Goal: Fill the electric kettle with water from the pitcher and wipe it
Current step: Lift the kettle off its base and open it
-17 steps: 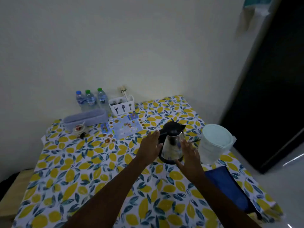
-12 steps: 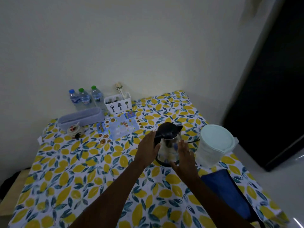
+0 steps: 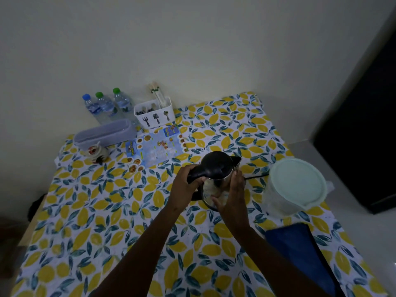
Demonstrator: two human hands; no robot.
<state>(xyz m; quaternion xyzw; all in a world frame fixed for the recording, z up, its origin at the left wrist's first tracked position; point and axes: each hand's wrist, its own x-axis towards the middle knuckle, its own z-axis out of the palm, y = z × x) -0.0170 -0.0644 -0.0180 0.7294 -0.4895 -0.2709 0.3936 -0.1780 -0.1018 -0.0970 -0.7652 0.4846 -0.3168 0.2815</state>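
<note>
Nearest lies one blue cloth [image 3: 300, 249] at the surface's [image 3: 107, 232] right edge. At mid-surface the left hand [image 3: 185, 189] wraps the handle of the one kettle [image 3: 216, 179], and the right hand [image 3: 232, 200] lies flat on its steel side. Best to steady the body while thumbing the lid open. One lidded pitcher [image 3: 295, 187] waits just right. Farthest: three bottles [image 3: 107, 106].

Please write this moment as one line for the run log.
left hand: grips kettle handle | right hand: on kettle body | pitcher: lid closed
</note>
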